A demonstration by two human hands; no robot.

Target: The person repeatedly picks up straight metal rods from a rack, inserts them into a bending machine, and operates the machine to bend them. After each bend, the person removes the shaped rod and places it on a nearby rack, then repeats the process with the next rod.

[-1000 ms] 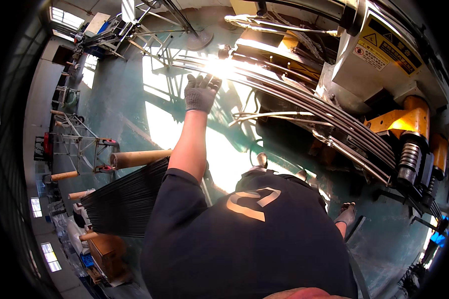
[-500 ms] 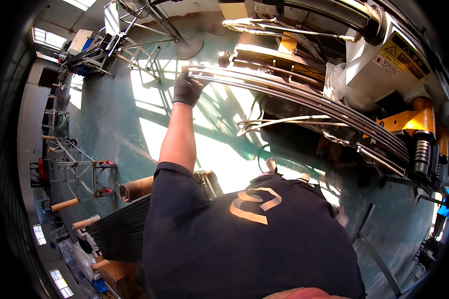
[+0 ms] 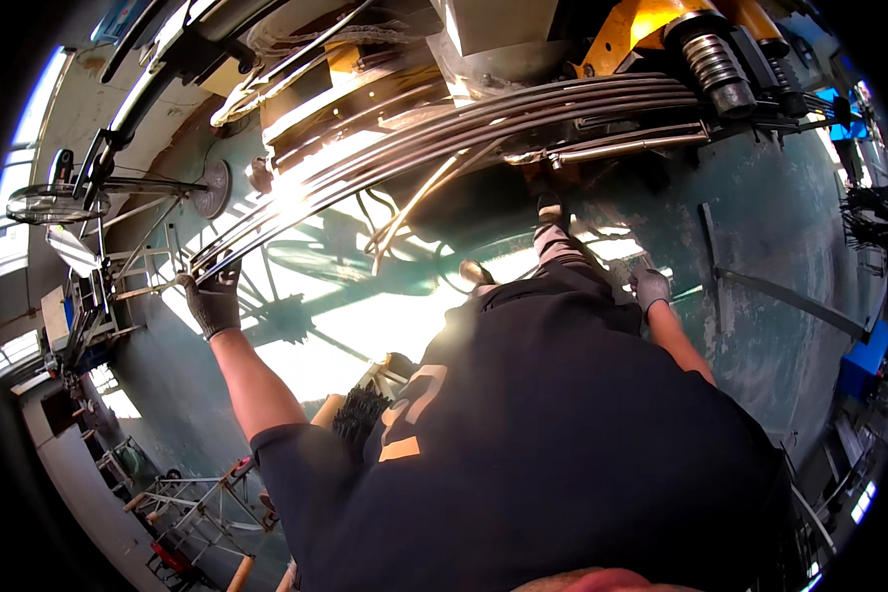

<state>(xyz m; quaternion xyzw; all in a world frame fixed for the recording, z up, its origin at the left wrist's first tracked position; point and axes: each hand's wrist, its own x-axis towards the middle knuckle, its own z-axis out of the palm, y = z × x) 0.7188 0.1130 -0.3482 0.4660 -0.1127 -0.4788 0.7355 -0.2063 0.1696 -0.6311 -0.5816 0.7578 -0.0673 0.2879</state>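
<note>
My left hand (image 3: 214,301), in a dark glove, is closed round the near ends of a bundle of long, thin metal rods (image 3: 562,107). The rods bow across the front of a machine from this hand to its right side, beside a thick coil spring (image 3: 708,67). Low by my right hip hangs my right hand (image 3: 649,286), in a greyish glove and away from the rods. Its fingers are mostly turned from view, so I cannot tell whether they hold anything.
A yellow bracket (image 3: 622,35) sits above the rods. Pale bent strips (image 3: 419,202) hang beneath them. At left stand a round wire guard (image 3: 59,202) and a wheeled metal frame (image 3: 192,508). A metal bar (image 3: 794,301) lies at right. Sunlight patches the green floor.
My view and body have turned right, so the machine appears farther left and higher. My left hand still grips the rod ends. My right hand now shows more fully beside my hip.
</note>
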